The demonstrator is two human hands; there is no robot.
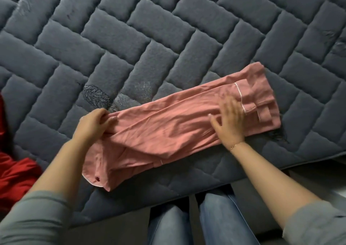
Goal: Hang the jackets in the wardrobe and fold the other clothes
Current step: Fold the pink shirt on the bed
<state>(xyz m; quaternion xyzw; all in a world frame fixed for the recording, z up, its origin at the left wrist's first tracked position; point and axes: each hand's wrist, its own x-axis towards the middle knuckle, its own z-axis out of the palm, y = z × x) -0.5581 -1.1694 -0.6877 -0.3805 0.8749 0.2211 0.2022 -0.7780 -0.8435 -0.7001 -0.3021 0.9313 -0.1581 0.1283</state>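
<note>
Now left hand [93, 123] grips pink garment [168, 132].

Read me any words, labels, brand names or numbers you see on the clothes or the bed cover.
None: no readable text anywhere. The pink garment shows only white piping, the grey quilted cover only leaf-like embroidery, and the red cloth is plain.

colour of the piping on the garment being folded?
White piping on the salmon-pink garment, clearest near its right end in the head view.
</note>
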